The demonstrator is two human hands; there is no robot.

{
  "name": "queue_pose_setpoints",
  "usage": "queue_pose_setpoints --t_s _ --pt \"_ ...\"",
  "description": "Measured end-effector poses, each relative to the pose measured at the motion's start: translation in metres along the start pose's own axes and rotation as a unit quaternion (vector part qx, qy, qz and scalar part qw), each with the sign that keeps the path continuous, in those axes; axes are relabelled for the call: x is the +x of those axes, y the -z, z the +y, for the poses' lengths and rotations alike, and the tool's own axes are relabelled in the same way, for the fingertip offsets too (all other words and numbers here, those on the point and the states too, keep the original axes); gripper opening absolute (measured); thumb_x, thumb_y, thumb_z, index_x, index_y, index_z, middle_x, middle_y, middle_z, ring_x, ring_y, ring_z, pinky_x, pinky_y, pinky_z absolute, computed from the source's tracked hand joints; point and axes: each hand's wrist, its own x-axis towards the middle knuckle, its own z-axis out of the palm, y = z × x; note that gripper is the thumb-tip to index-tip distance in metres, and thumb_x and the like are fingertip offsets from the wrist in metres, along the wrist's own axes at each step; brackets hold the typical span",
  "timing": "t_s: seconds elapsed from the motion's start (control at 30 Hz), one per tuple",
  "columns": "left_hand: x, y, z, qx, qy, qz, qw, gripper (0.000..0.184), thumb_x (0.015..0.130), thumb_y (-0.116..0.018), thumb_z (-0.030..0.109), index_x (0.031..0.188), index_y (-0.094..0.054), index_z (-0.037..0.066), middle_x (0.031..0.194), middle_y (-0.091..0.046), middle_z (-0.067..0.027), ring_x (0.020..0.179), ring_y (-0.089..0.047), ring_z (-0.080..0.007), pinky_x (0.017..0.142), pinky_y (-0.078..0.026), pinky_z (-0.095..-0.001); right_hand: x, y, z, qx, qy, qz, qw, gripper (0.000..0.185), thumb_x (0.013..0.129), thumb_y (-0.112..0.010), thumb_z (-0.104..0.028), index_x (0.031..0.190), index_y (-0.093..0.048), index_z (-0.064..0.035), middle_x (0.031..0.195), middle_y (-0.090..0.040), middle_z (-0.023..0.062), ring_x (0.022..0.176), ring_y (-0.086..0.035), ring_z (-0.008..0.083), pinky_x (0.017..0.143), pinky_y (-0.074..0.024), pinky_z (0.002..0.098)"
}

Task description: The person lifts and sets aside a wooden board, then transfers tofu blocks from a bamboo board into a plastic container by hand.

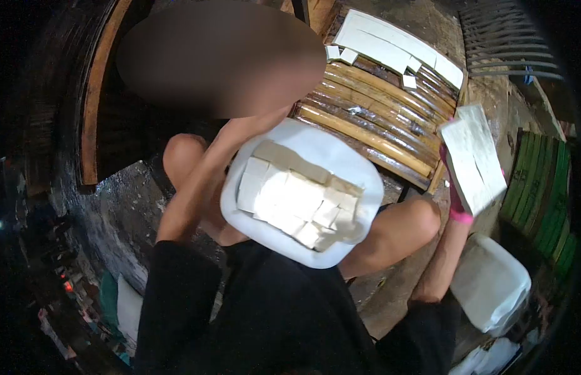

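My right hand, in a pink glove, holds a thick, pale rectangular slab at the right; the slab hides most of the hand. My left forearm reaches up past the left side of a white plastic tub. Only the lower edge of my left hand shows at the tub's upper rim, and a dark blurred patch covers its fingers. Inside the tub, which rests on my lap between my knees, lie several white blocks packed close together, brightly lit in the middle.
Beyond the tub stands a wet bamboo-slat rack with a long cut white slab and a few small white pieces. A translucent plastic container is at lower right, near green slats. A wooden edge runs along the left.
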Motion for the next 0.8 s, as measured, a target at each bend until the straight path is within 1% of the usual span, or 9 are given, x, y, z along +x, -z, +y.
queue_pose_setpoints --t_s 0.07,0.17,0.33,0.47,0.6,0.63,0.7,0.77,0.8 --pt "0.020 -0.006 0.001 -0.036 -0.045 0.022 0.998 0.040 0.100 -0.045 0.036 0.112 -0.065 0.004 0.096 -0.068 -0.0114 0.089 -0.066 -0.0203 0.079 -0.051 -0.0324 -0.051 -0.022 -0.011 -0.014 0.003 0.003 1.000 0.067 0.085 -0.049 -0.058 0.131 -0.048 -0.0091 0.133 -0.051 0.0071 0.122 -0.047 0.0270 0.102 -0.0387 0.0449" --pt "0.033 -0.003 0.007 -0.044 -0.084 -0.008 0.995 0.042 0.104 -0.036 0.032 0.114 -0.063 0.002 0.104 -0.066 -0.0092 0.093 -0.062 -0.0158 0.086 -0.049 -0.0299 -0.113 -0.077 -0.002 -0.063 -0.019 -0.019 0.998 0.065 0.083 -0.052 -0.057 0.128 -0.051 -0.0102 0.129 -0.053 0.0058 0.118 -0.050 0.0259 0.100 -0.0400 0.0433" --pt "0.016 0.016 0.015 -0.097 -0.074 -0.012 0.992 0.043 0.103 -0.039 0.036 0.114 -0.064 0.002 0.103 -0.067 -0.0092 0.094 -0.062 -0.0161 0.085 -0.049 -0.0295 -0.167 -0.168 0.039 -0.185 -0.049 -0.074 0.979 0.061 0.081 -0.058 -0.056 0.123 -0.056 -0.0120 0.124 -0.058 0.0036 0.113 -0.054 0.0240 0.097 -0.0421 0.0407" --pt "0.006 0.033 0.016 -0.156 -0.089 0.008 0.984 0.044 0.102 -0.040 0.036 0.113 -0.063 0.000 0.103 -0.067 -0.0099 0.093 -0.062 -0.0163 0.086 -0.048 -0.0298 -0.183 -0.217 0.066 -0.320 0.000 -0.122 0.939 0.058 0.079 -0.062 -0.055 0.119 -0.061 -0.0134 0.119 -0.062 0.0018 0.109 -0.057 0.0226 0.095 -0.0438 0.0387" --pt "0.000 0.044 0.017 -0.183 -0.103 0.021 0.977 0.044 0.102 -0.042 0.035 0.113 -0.062 -0.003 0.104 -0.066 -0.0108 0.092 -0.061 -0.0163 0.086 -0.048 -0.0294 -0.186 -0.245 0.079 -0.450 0.091 -0.172 0.871 0.055 0.077 -0.067 -0.054 0.115 -0.065 -0.0148 0.114 -0.065 0.0000 0.104 -0.061 0.0211 0.093 -0.0454 0.0366" --pt "0.000 0.044 0.016 -0.199 -0.114 0.025 0.973 0.041 0.102 -0.044 0.033 0.112 -0.063 -0.002 0.104 -0.066 -0.0108 0.092 -0.061 -0.0157 0.084 -0.048 -0.0287 -0.184 -0.251 0.081 -0.460 0.088 -0.187 0.864 0.054 0.077 -0.068 -0.054 0.114 -0.066 -0.0152 0.113 -0.066 -0.0004 0.103 -0.062 0.0207 0.092 -0.0459 0.0361" --pt "0.000 0.047 0.019 -0.200 -0.109 0.019 0.974 0.037 0.101 -0.046 0.030 0.111 -0.063 -0.001 0.103 -0.067 -0.0100 0.091 -0.061 -0.0150 0.083 -0.048 -0.0283 -0.181 -0.262 0.083 -0.407 0.000 -0.225 0.885 0.053 0.076 -0.070 -0.054 0.112 -0.068 -0.0159 0.111 -0.068 -0.0013 0.101 -0.063 0.0200 0.091 -0.0467 0.0350" --pt "-0.001 0.047 0.020 -0.193 -0.100 0.017 0.976 0.031 0.100 -0.050 0.025 0.110 -0.064 0.000 0.102 -0.067 -0.0077 0.090 -0.061 -0.0135 0.082 -0.049 -0.0271 -0.163 -0.273 0.087 -0.264 -0.166 -0.259 0.914 0.047 0.089 -0.054 -0.049 0.120 -0.060 -0.0137 0.120 -0.062 0.0028 0.106 -0.060 0.0200 0.095 -0.0467 0.0370" --pt "-0.003 0.047 0.022 -0.204 -0.097 0.013 0.974 0.030 0.100 -0.050 0.024 0.110 -0.064 0.000 0.102 -0.067 -0.0073 0.090 -0.061 -0.0133 0.082 -0.049 -0.0268 -0.153 -0.270 0.107 -0.203 -0.143 -0.261 0.933 0.049 0.090 -0.052 -0.050 0.121 -0.059 -0.0132 0.121 -0.061 0.0044 0.108 -0.059 0.0213 0.096 -0.0460 0.0382"
